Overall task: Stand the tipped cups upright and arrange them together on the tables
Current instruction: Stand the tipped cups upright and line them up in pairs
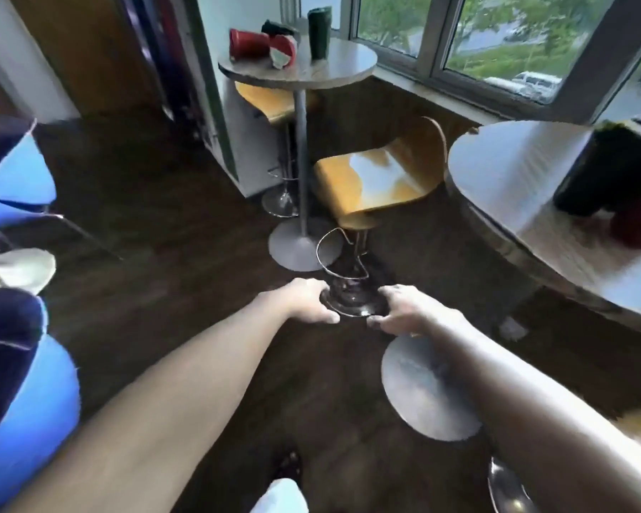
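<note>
You are standing in a small corner seating area with a dark wood floor (171,216), windows (496,35) on the far wall and yellow bar stools (378,179) between two round worktops. On the far worktop (334,68) a red cup (247,43) lies on its side next to a second red cup (284,50) that is also tipped, its pale inside showing; a dark cup (279,28) lies behind them and a tall dark green cup (319,31) stands upright just to their right. On the near worktop (515,187), at your right, a dark cup (607,168) and a reddish one (637,224) sit at the frame edge, too blurred to tell how they lie.

Your left hand (308,301) and right hand (404,309) are out in front of you, well apart from every cup, both empty with fingers loosely curled, not gripping anything.

These look like light plastic party cups: thin-walled, easy to dent and likely to roll or skid on the smooth top. I would take each one around the middle of its wall with a gentle wrap, not by the rim, which would flex. The tall green one looks top-heavy, so slide it low on the body when you group them.
</note>
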The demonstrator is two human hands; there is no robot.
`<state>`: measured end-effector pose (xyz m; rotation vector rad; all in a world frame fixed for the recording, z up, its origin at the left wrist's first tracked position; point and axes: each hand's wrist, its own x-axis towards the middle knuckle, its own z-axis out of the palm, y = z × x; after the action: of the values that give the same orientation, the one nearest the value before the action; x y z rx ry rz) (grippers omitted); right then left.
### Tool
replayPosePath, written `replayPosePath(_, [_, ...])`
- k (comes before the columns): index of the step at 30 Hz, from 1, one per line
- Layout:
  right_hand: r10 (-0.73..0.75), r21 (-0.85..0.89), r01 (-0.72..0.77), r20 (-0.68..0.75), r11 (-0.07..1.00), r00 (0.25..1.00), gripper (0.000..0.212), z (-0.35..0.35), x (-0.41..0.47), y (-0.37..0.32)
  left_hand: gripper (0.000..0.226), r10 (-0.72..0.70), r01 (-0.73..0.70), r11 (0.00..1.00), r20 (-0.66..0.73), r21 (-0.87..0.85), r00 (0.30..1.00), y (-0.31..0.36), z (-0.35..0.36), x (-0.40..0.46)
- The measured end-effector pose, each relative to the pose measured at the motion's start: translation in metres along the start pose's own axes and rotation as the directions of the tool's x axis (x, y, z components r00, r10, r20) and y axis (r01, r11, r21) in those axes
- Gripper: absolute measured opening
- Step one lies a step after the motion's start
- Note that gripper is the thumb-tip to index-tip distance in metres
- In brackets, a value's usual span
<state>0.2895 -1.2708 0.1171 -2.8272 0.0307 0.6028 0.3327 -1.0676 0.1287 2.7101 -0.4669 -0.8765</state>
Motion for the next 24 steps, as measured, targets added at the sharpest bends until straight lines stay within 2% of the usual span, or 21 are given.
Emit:
replayPosePath(3, [-0.050,-0.031,0.053,0.100,0.998,0.994,0.074,0.036,0.025,-0.023,0.101,-0.155,0.160,0.984,0.060,-0.083,0.986,-0.061,0.036,-0.002])
replayPosePath(7, [-0.075,-0.073,0.091,0.201,0.993,0.977,0.076,0.072,0.058,-0.060,0.108,-0.248,0.264,0.943,0.100,-0.201,0.964,-0.124,0.067,-0.003])
replayPosePath(14, [-0.120,-0.070,0.151,0.326,0.986,0.938,0.075,0.102,0.124,-0.124,0.100,-0.338,0.360,0.885,0.123,-0.294,0.933,-0.206,0.067,0.003])
replayPosePath(19, [-0.226,-0.041,0.256,0.351,0.966,0.909,0.043,0.104,0.163,-0.167,0.085,-0.403,0.434,0.816,0.163,-0.381,0.901,-0.252,0.058,0.013])
replayPosePath(20, [-0.244,-0.040,0.278,0.371,0.960,0.896,0.043,0.104,0.174,-0.175,0.083,-0.412,0.444,0.803,0.168,-0.397,0.896,-0.261,0.055,0.017])
replayPosePath(24, [-0.256,-0.078,0.318,0.431,0.945,0.865,0.066,0.108,0.231,-0.199,0.079,-0.459,0.484,0.747,0.172,-0.456,0.871,-0.293,0.043,0.039])
